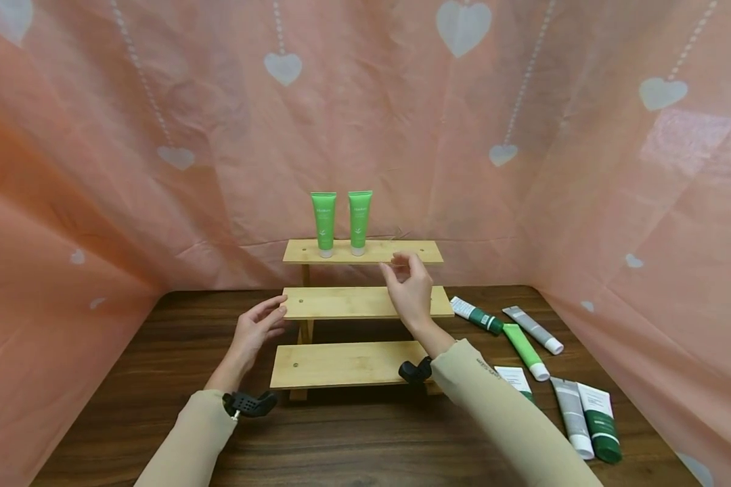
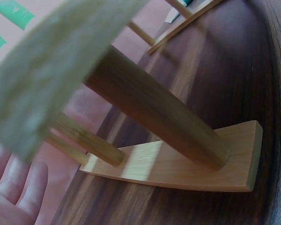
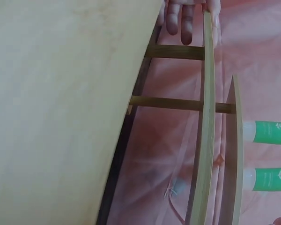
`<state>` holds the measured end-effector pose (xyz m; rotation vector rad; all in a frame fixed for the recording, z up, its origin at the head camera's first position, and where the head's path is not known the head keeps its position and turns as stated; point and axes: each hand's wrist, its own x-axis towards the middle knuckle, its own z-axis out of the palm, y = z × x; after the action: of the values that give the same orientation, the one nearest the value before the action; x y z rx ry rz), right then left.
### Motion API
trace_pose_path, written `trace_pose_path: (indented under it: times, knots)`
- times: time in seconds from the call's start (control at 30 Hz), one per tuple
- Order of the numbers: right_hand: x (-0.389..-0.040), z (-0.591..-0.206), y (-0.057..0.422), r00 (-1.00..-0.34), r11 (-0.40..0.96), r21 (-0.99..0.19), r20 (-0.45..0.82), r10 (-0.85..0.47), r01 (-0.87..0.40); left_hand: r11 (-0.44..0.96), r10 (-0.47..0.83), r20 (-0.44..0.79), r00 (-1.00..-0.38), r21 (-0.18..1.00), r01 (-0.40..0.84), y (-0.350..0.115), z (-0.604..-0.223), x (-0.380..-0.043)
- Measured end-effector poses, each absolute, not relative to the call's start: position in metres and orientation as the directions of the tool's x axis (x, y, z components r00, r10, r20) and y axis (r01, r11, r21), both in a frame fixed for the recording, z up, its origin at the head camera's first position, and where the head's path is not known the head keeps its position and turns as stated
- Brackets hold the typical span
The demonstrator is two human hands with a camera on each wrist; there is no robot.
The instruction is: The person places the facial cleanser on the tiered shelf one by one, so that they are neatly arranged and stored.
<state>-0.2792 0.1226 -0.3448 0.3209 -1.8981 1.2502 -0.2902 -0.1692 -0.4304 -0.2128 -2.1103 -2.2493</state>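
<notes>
Two green squeeze tubes [image 1: 323, 223] [image 1: 359, 222] stand upright, caps down, on the top tier of a three-tier wooden display stand [image 1: 335, 302]. At the left end of its middle tier is my left hand [image 1: 254, 333]. Its upper digits touch that end, while the other fingers [image 2: 33, 192] extend loosely below the board. My right hand [image 1: 411, 292] hovers in front of the middle and top tiers, toward their right side. Its thumb and fingers are bent with a gap between them, and nothing shows in the hand. The right forearm hides part of the bottom tier's right end.
Several tubes lie on the dark wood table [image 1: 176, 379] right of the stand: a green one [image 1: 526, 350], grey ones [image 1: 533, 329] and white-and-dark-green ones [image 1: 600, 421]. The right sleeve partly covers one tube [image 1: 515, 380]. A pink curtain [image 1: 237, 149] hangs behind and at both sides.
</notes>
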Motion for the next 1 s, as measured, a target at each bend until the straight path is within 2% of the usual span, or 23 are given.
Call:
trace_pose_path:
  times: [0.4,1.0]
  knots:
    - [-0.246,-0.348,0.155,-0.571,0.549,-0.555,0.805,0.164,-0.625,-0.075,0.060,0.119,-0.991,0.991,0.114,-0.163,-0.427,-0.289]
    - [-0.212,-0.366,0.200,-0.569,0.633,-0.517,0.810,0.144,-0.576,-0.046,0.068,0.124,-0.990,0.992,0.121,-0.166,-0.427,-0.287]
